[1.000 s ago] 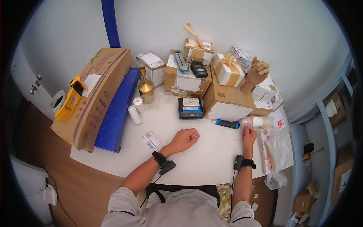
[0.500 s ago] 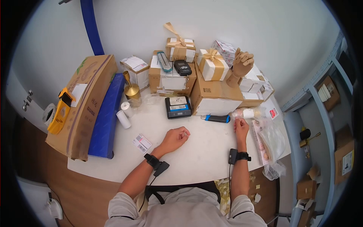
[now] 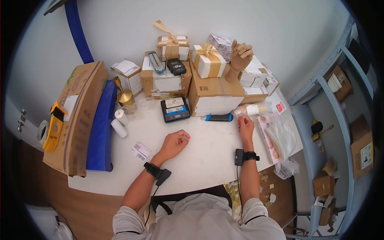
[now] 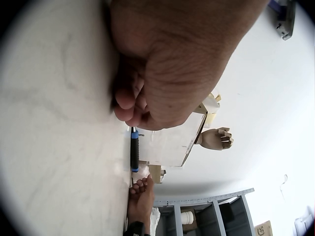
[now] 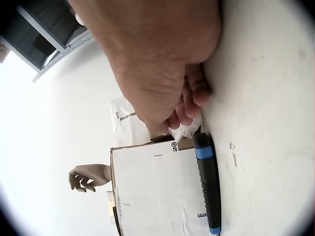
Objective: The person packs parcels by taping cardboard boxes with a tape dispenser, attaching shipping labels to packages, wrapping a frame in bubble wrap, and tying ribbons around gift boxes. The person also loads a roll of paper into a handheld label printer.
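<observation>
My left hand [image 3: 174, 145] rests on the white table [image 3: 200, 164] with its fingers loosely curled around nothing. A printed label [image 3: 140, 151] lies to its left, and a black and blue label printer [image 3: 175, 109] stands beyond it. My right hand [image 3: 245, 127] lies further right, fingers also loosely curled and holding nothing. Its fingertips are close to clear plastic wrapping [image 3: 253, 109] and to a black and blue utility knife [image 3: 217, 117]. In the right wrist view the knife [image 5: 209, 184] lies below the curled fingers, alongside a white-faced carton [image 5: 157, 182].
Two white paper rolls [image 3: 119, 129] sit at the left, near a blue box [image 3: 100, 132] and a long carton [image 3: 76, 120]. Boxes with ribbon bows [image 3: 211, 60] and a wooden hand model [image 3: 240, 60] stand at the back. Plastic bags [image 3: 282, 138] lie at the right edge, before metal shelves [image 3: 320, 96].
The head view has swung right, so the table's things appear further left in it. Both hands stay in place on the table with their fingers loosely curled.
</observation>
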Available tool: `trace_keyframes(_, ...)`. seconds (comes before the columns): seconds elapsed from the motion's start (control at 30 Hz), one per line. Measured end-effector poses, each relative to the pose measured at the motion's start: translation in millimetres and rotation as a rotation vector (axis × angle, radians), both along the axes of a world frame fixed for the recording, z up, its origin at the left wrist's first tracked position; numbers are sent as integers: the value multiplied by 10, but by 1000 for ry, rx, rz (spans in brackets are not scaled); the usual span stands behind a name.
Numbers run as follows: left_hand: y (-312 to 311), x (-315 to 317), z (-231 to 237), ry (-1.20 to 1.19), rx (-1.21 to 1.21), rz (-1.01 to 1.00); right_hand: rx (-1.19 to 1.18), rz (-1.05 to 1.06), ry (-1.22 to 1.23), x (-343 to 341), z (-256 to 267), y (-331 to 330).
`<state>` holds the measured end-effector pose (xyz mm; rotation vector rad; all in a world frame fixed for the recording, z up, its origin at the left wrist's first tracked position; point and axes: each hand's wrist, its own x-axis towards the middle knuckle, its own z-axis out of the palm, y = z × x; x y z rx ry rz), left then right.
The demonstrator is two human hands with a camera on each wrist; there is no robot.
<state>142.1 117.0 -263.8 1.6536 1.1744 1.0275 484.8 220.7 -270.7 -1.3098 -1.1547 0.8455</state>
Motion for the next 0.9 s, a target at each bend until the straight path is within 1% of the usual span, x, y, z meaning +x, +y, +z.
trace_keyframes(0.23, 5, -8, -32, -42, -24, -8, -2, -2, -12, -18, 21, -15)
trace_keyframes(0.3, -2, -11, -8, -53, -65, 9, -7, -6, -9, -34, 39, -20)
trace_keyframes(0.4, 9, -11, -49, -86, -49, -1, -4, -20, -33, -34, 35, -14)
trace_keyframes(0.53, 6, -13, -25, -71, -53, 0, -2, -19, -36, -22, 10, -2)
trace_keyframes(0.6, -14, 3, 39, 3, -38, 25, -5, -20, -32, 0, 8, -1)
trace_keyframes(0.7, 8, -6, -26, -23, -12, -12, -7, -11, -28, -4, 13, -4)
trace_keyframes(0.9, 28, -13, -82, -12, -25, -13, -1, -20, -38, -2, -4, 10)
